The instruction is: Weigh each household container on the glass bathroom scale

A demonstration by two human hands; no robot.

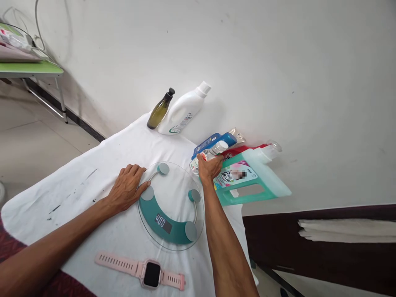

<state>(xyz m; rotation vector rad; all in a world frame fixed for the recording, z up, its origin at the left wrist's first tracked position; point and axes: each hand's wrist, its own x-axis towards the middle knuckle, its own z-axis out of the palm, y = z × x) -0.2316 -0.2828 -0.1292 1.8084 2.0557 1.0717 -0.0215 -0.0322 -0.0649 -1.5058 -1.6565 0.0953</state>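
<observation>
My left hand (128, 187) lies flat with its fingers stretched out on the white cloth, thumb and fingertips at the rim of a round glass scale (150, 212). The scale has a teal band, grey round pads and a lit display, whose digits are hard to read. Beyond its right edge, my right hand (211, 167) is closed around a small clear bottle (220, 147) with a white cap, tilted to the right. Close beside that hand stand a large green detergent jug (244, 179), blue bottles (213, 140) and a red package (247, 149), partly hidden.
A white detergent bottle (185, 109) and an olive pump bottle (160, 109) stand at the table's back corner by the wall. A pink smartwatch (151, 274) lies near the front. A green-topped table (46, 67) is at the far left.
</observation>
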